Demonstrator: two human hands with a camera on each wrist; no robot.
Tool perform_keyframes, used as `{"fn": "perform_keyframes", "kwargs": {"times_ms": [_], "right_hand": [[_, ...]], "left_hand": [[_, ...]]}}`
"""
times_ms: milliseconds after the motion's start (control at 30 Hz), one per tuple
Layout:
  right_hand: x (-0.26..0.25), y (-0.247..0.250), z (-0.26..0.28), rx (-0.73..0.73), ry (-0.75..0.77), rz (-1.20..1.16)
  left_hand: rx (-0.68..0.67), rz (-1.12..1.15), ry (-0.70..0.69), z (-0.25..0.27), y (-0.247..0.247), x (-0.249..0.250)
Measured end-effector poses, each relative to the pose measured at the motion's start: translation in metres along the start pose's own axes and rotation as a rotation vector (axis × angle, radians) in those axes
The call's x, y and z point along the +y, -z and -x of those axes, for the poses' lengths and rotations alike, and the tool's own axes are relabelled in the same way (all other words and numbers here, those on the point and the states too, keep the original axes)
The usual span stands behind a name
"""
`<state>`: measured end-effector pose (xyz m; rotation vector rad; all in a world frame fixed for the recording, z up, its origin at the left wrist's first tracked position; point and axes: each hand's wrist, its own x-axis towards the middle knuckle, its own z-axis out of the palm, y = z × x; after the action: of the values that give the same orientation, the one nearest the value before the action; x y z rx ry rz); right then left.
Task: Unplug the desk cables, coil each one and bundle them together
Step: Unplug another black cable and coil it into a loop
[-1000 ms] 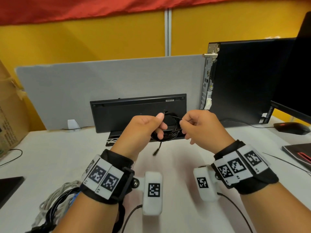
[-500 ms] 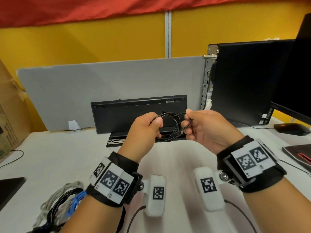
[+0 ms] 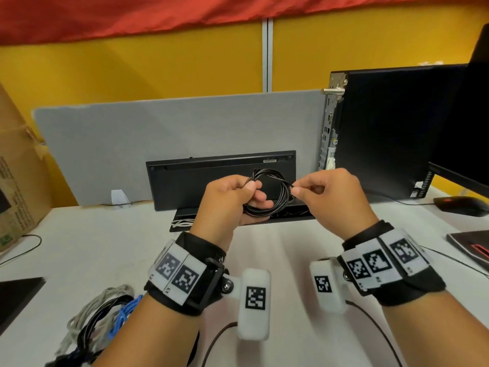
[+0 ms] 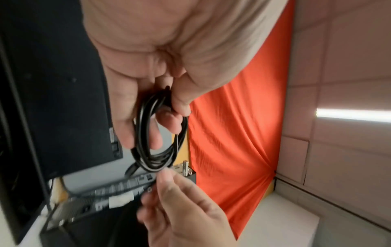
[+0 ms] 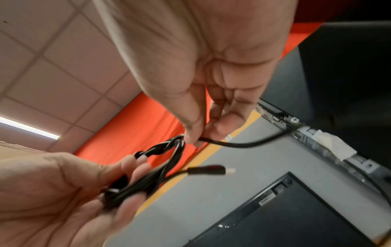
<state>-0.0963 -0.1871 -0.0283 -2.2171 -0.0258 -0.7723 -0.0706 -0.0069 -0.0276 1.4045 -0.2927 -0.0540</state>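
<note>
Compared with one second ago, the black cable (image 3: 275,193) is now a finished round coil held up between both hands in front of the keyboard (image 3: 221,178); earlier a loose end hung down below the left hand, and now this end is no longer hanging there in the head view. Both hands are also a little higher and further apart than before.

Counted from large to small: one white desk (image 3: 105,247), one grey divider panel (image 3: 158,133), one black computer tower (image 3: 391,128), one cardboard box (image 3: 18,168), one keyboard standing on its edge, one pile of grey, black and blue cables (image 3: 100,319) lying on the desk at the near left, one mouse (image 3: 460,205), and one coil in the hands.

The left hand (image 3: 232,200) has fingers curled around the left side of the coil. The right hand (image 3: 333,197) pinches the cable at the right side with thumb and forefinger together. One plug (image 5: 206,170) sticks out free from the coil.
</note>
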Motion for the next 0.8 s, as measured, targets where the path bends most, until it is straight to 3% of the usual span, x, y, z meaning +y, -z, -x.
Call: {"fn": "perform_keyframes", "kwargs": {"times_ms": [200, 367, 533, 600, 800], "right_hand": [[-0.001, -0.007, 0.002, 0.065, -0.042, -0.146], [0.000, -0.011, 0.002, -0.001, -0.178, -0.262], [-0.019, -0.013, 0.007, -0.069, -0.428, -0.820], [-0.025, -0.012, 0.010, -0.121, -0.463, -0.974], [-0.028, -0.022, 0.017, -0.056, -0.406, -0.910]], "left_hand": [[-0.028, 0.228, 0.037, 0.002, -0.006, -0.004], [-0.002, 0.223, -0.005, 0.004, -0.012, -0.005], [0.034, 0.175, -0.073, 0.007, -0.015, -0.002], [0.032, 0.168, -0.081, 0.008, -0.015, -0.001], [0.050, 0.230, -0.020, 0.006, -0.015, -0.004]]}}
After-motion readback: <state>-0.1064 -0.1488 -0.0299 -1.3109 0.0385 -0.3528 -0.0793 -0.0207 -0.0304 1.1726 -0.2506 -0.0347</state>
